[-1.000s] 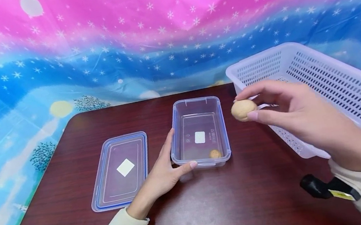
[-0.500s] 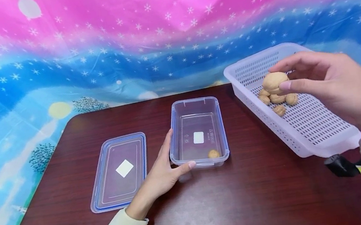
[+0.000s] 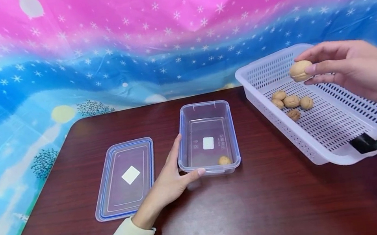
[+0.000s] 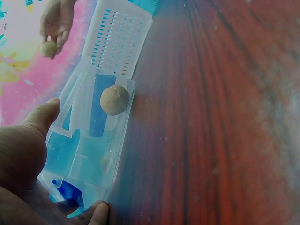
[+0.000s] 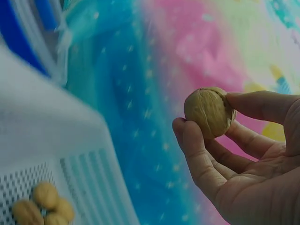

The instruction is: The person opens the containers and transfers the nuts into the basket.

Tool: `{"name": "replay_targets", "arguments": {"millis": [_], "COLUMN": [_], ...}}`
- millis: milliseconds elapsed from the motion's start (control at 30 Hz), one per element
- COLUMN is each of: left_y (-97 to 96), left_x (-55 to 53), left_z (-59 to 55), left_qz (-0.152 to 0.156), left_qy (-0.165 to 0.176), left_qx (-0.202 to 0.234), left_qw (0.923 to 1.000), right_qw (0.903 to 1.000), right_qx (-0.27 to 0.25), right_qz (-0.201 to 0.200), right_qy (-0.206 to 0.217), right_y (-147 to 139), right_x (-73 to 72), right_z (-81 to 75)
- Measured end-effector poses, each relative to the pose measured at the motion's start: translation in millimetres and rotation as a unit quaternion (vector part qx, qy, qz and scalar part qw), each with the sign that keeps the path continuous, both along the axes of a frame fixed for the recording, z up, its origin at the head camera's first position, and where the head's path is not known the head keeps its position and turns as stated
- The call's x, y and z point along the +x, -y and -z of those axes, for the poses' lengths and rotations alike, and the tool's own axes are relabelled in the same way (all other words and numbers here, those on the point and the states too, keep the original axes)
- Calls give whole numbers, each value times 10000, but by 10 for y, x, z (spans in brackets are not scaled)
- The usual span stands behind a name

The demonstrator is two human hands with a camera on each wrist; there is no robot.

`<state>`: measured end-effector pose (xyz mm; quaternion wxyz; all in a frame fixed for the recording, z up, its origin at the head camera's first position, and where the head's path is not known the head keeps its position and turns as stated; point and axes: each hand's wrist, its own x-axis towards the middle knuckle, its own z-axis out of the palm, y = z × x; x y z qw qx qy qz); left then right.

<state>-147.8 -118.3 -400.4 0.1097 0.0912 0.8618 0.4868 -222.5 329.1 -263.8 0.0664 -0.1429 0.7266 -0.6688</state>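
Observation:
In the head view, my right hand (image 3: pixel 350 68) pinches a walnut (image 3: pixel 300 71) between thumb and fingertips, held up over the lilac basket (image 3: pixel 280 137). The right wrist view shows its ridged tan shell (image 5: pixel 208 112) from close by. Several walnuts (image 3: pixel 291 101) lie together on the basket floor. My left hand (image 3: pixel 170 181) grips the near left corner of a clear plastic container (image 3: pixel 195 132) with blue edging, thumb over the front rim and fingers along the left side. One walnut (image 3: pixel 224 160) rests inside, by the front right corner.
Left of the container, its clear lid (image 3: pixel 119 192) with a blue seal and white label lies flat on the dark red-brown table (image 3: pixel 244 213). A pink and blue snowflake cloth (image 3: pixel 151 51) hangs behind the table.
My right hand has moved right and upward with the walnut, from beside the container to above the basket, uncovering the walnuts there. My left hand stays on the container.

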Motion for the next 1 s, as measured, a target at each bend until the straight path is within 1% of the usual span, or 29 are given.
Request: {"name": "replay_targets", "arguments": {"millis": [67,167,233,267,333,467,533,600,667,767,833,900,1000], "left_y": [2,4,1,1,-1,-3,-4,-4,-4,-1,0,0,-1], "left_x": [1,2,1,3,6,9,6,4,1,-4,-5,-6,-3], "left_z": [1,3,7,6,-2,-13,-14,-10,-6,3,4,4,3], "left_qz": [1,4,9,7,11,-3,-6,-5,-4,-3,1,7,4], "left_qy": [4,-1,-2,-1,-11,-23,-22,-13,-6,-12,-19,-26,-30], "left_qx": [-10,-15,-8,-11,-18,-13,7,35,53,55,41,35,13], "left_qw": [10000,10000,10000,10000,10000,10000,10000,10000,10000,10000,10000,10000,10000], "right_qw": [9998,9985,9971,9966,9949,9859,9820,9790,9770,9735,9688,9612,9481], "right_qx": [-8,-155,-117,1,408,1125,1157,1158,1184,1521,1847,2168,2436], "right_qz": [-62,-251,-436,-530,-726,-1170,-1432,-1611,-1698,-1623,-1564,-1605,-1911], "right_qy": [175,466,609,638,569,406,427,462,514,541,534,575,730], "right_y": [-72,-190,-290,-343,-450,-633,-710,-773,-827,-875,-878,-861,-824], "right_x": [-68,-173,-238,-271,-329,-427,-468,-500,-522,-546,-559,-577,-615], "right_z": [29,84,135,163,220,326,379,428,466,498,508,516,527]}}
